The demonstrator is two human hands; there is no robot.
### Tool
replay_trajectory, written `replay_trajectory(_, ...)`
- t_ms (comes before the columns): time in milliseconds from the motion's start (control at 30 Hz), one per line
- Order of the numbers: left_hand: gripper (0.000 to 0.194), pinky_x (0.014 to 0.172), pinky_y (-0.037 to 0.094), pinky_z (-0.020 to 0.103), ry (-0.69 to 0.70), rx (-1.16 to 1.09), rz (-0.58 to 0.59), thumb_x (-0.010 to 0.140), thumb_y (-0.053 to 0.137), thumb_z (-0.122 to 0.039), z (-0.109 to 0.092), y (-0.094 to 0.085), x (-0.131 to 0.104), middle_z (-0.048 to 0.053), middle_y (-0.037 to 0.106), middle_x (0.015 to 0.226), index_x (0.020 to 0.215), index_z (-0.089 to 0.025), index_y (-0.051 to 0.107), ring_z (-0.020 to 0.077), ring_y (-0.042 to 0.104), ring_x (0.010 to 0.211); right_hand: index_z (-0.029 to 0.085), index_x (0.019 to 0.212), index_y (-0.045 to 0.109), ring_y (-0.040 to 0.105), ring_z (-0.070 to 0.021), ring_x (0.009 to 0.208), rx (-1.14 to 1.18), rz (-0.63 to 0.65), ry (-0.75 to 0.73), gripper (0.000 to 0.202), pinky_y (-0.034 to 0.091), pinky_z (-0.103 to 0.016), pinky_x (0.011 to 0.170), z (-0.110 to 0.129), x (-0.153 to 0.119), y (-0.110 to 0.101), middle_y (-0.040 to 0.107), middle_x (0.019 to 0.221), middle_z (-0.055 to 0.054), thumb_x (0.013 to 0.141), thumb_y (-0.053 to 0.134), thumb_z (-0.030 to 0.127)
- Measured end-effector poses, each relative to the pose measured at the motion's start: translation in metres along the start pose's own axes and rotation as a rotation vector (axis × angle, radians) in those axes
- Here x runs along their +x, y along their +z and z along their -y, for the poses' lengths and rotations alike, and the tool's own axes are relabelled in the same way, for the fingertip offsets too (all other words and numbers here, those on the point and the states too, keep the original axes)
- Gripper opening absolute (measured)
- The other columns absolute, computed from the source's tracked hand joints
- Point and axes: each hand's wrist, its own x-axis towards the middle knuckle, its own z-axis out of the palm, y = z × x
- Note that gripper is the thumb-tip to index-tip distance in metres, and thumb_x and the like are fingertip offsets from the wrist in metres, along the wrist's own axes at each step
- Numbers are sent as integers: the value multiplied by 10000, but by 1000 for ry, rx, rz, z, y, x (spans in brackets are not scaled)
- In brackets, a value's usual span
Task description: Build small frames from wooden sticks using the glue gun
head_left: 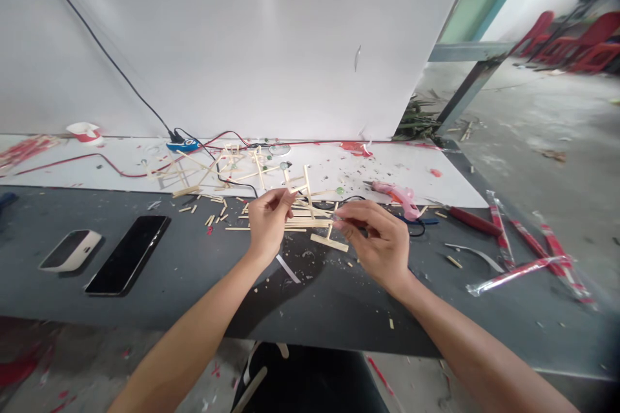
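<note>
Over the middle of the table, my left hand (270, 219) is closed, thumb and fingers pinching a small frame of pale wooden sticks (306, 186). My right hand (375, 235) is just to its right, with thumb and forefinger pressed together; whatever lies between those fingertips is too small to make out. Just below them is a T-shaped stick piece (329, 243), its upright reaching up toward my right fingers. I cannot tell whether it touches them. Behind and beneath both hands lies a bundle of loose wooden sticks (295, 224).
More stick frames (232, 164) stand at the back beside a blue power strip (183, 144). A pink glue gun (398, 197) and a red-handled tool (472, 221) lie to the right, near wrapped red glue sticks (518, 275). On the left are a phone (128, 256) and a white device (71, 250).
</note>
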Motion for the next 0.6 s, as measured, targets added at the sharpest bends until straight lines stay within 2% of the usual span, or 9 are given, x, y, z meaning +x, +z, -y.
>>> replay_trajectory(200, 249, 466, 339, 257, 7, 8, -11, 781, 804, -438, 3, 0, 0, -12, 530, 527, 788, -193, 758, 110, 462, 496, 288, 944, 747, 693, -206, 793, -18, 1, -16, 76, 540, -342, 602, -2, -1, 0, 736, 915, -40, 890, 717, 243)
replay_trajectory(433, 229, 458, 334, 249, 19, 8, -13, 782, 814, -417, 3, 0, 0, -16, 524, 520, 762, -198, 751, 100, 450, 489, 280, 954, 730, 683, -188, 773, -34, -10, -71, 114, 528, -324, 594, 0, 1, 0, 730, 918, -31, 884, 723, 191)
replay_trajectory(600, 238, 459, 334, 250, 17, 6, -5, 785, 814, -423, 2, 0, 0, -14, 535, 535, 773, -193, 752, 100, 456, 494, 278, 959, 737, 700, -204, 829, -35, -3, -69, 128, 553, -346, 655, 1, 1, 0, 738, 930, -31, 886, 715, 175)
